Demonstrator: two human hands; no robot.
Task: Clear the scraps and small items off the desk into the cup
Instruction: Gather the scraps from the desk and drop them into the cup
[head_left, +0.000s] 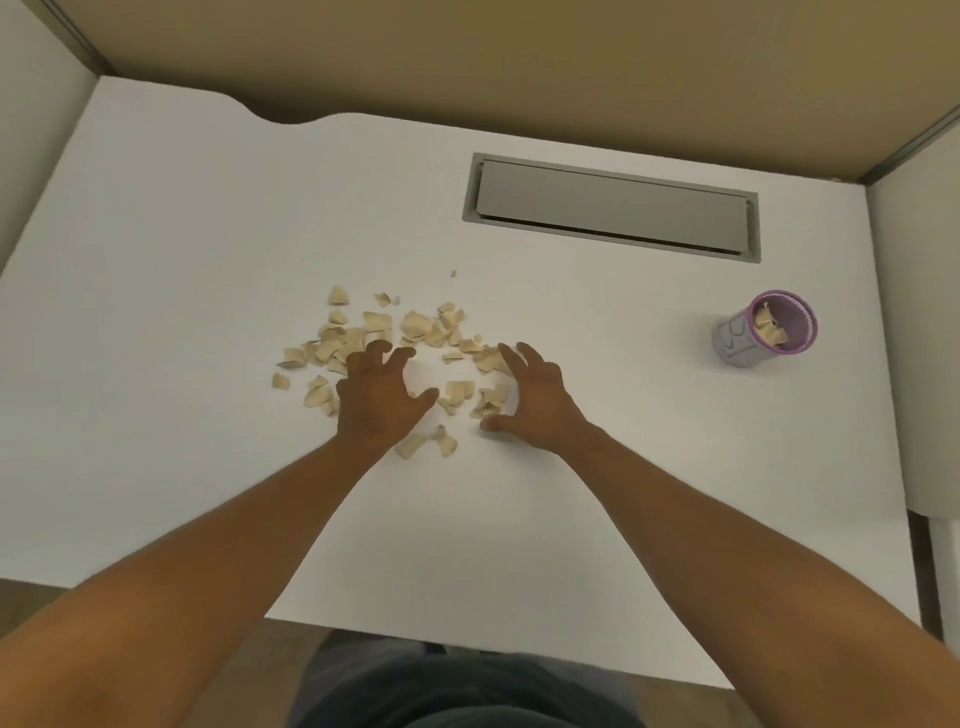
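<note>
Both bare forearms reach in over the near edge of the white desk (156, 291). The left hand (382, 397) and right hand (530, 402) rest palm-down mid-desk, fingers spread and curled, holding nothing, with tan scraps (415, 325) around and between them. Most scraps lie just beyond the fingertips, spreading toward the left. Near the right edge stands the purple-rimmed cup (763, 335), some scraps inside. Farther back, a grey hatch (613, 205) is set into the desk.
</note>
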